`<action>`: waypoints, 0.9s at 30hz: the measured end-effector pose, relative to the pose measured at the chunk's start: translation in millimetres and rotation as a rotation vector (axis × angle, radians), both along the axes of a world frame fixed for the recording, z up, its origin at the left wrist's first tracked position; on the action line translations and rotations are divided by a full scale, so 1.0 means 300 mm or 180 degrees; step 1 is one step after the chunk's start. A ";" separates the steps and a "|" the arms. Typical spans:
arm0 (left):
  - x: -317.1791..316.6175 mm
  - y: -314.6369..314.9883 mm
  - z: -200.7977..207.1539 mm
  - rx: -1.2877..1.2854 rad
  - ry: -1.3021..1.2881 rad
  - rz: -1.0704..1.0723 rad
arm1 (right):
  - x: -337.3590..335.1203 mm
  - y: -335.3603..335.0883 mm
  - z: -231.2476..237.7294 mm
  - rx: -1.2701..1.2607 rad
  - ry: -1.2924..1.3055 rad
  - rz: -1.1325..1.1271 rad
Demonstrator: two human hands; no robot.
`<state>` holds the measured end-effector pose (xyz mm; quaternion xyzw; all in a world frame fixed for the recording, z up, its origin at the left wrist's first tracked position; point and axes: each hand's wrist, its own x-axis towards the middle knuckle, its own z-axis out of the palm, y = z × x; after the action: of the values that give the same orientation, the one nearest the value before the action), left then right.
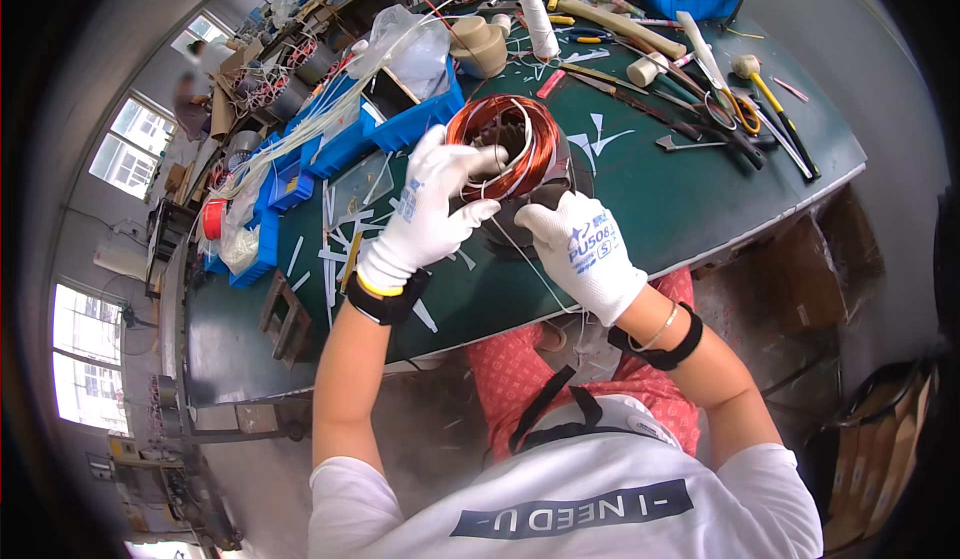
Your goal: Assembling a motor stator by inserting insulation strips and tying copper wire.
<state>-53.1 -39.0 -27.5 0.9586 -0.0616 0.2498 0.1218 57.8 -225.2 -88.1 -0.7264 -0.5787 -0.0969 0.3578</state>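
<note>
Clock positions taken from the coil's centre unless noted.

Location: copper coil at the top of a dark cylinder on the green table, just above view centre, toward 12.

Grip: left hand at 8 o'clock, thumb and forefinger parted around the coil's near-left rim; whether they squeeze, cannot tell. Right hand at 5, fingertips bent in by the cylinder's near edge; cannot tell if anything is pinched there.

Risks (judged): a hard pull on the thin white cord, trailing toward 5, could snag or shift windings; scraping wire on the cylinder's rim might nick its coating; uneven push from 8 and 5 could tip the cylinder.

Orientation: coil is a ring, opening up toward the wearer, so no single long direction across it. Cylinder's long axis looks roughly upright; fisheye bending leaves exact tilt uncertain.
</note>
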 end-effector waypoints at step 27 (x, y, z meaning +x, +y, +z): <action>-0.002 -0.031 -0.012 -0.1821 0.0503 -0.0100 | 0.009 -0.068 -0.010 0.1026 0.2332 0.0738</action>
<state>-53.7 -48.2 -31.2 0.9008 0.0062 0.1796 0.3953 60.5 -245.5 -91.0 -0.5776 -0.4685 0.1196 0.6577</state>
